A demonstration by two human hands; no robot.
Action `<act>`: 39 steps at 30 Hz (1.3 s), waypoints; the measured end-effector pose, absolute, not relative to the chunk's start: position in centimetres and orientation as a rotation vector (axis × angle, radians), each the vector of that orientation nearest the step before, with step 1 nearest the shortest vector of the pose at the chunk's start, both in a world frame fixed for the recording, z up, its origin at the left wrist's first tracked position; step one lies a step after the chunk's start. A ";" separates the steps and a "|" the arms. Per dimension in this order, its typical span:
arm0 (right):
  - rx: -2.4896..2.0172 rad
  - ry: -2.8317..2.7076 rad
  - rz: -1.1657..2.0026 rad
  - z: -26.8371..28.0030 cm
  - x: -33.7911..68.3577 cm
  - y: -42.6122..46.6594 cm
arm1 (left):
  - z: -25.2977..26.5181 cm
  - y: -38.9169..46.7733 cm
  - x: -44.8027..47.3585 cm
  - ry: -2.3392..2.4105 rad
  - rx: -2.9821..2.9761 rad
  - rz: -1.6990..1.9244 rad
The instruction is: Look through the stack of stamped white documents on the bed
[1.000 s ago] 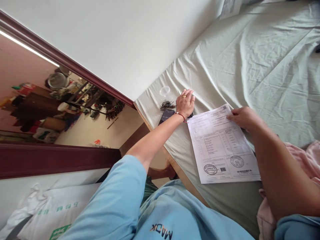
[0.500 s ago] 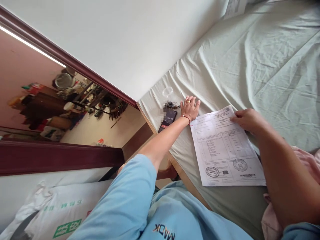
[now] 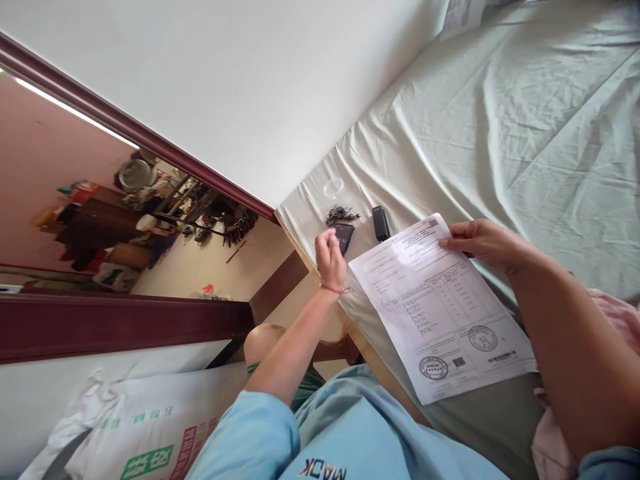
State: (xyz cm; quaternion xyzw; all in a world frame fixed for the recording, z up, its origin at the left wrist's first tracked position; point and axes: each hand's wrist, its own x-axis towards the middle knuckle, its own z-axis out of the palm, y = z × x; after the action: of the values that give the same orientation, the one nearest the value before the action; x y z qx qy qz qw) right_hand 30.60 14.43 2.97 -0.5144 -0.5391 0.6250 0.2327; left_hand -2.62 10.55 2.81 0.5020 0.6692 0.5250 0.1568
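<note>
My right hand point(image 3: 477, 240) grips the top right edge of a printed paper sheet point(image 3: 440, 307), thumb and fingers pinched on it. The sheet bears a table, two round stamps and a barcode, and is tilted over the bed's edge. My left hand point(image 3: 331, 260), fingers curled in, is beside a dark phone point(image 3: 344, 235) and partly covers it; what it holds, if anything, is hidden. Just beyond the sheet's upper left edge stands a small black stapler point(image 3: 381, 223). A bunch of keys point(image 3: 340, 215) lies above the phone.
A clear round plastic lid point(image 3: 333, 187) lies near the wall on the pale green bed sheet point(image 3: 450, 147). Pink cloth point(image 3: 613, 327) is bunched at right. A white printed sack point(image 3: 145, 413) stands lower left, below a doorway with a cluttered room beyond.
My left hand has drawn back from the stapler to the phone, its fingers curling, and the stapler now shows. The paper's left side has swung toward me, in my right hand's grip.
</note>
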 end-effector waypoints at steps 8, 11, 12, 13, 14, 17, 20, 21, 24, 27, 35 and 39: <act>-1.215 -0.936 1.932 2.2 30.3 14.7 | -0.3 0.9 -2.2 1.664 1.220 1.352; -1.165 -0.876 1.947 2.2 30.0 14.6 | -0.8 1.2 -0.7 1.532 1.075 1.424; -1.157 -0.863 1.940 2.2 30.0 14.6 | -0.9 1.4 -0.3 1.486 1.004 1.419; -1.157 -0.851 1.927 2.1 29.9 14.7 | -0.8 1.7 0.0 1.445 0.939 1.399; -1.170 -0.838 1.908 2.0 29.8 14.7 | -0.7 1.9 0.1 1.410 0.882 1.367; -1.239 -0.782 1.821 1.7 29.4 14.9 | 0.0 2.1 0.1 1.317 0.775 1.254; -1.269 -0.741 1.758 1.6 28.7 14.9 | 0.6 1.9 -0.1 1.240 0.756 1.195; -1.266 -0.738 1.757 1.6 28.4 14.8 | 0.7 1.8 -0.2 1.230 0.759 1.176; -1.264 -0.736 1.776 1.8 27.5 14.4 | 0.7 1.5 0.0 1.259 0.754 1.091; -1.270 -0.755 1.754 1.8 26.9 14.1 | 0.3 1.3 0.3 1.292 0.757 1.105; -1.281 -0.969 1.701 0.6 27.3 14.7 | -0.4 1.7 0.4 1.402 0.747 1.198; -1.412 -1.129 1.553 -0.9 27.9 15.3 | -0.7 2.2 0.7 1.427 0.718 1.220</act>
State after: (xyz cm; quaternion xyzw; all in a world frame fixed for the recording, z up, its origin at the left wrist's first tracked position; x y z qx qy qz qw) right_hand 27.94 15.33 -0.87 -0.5503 -0.4400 0.6055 0.3701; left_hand 0.73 2.20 -0.71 0.3017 0.5994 0.5125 0.5358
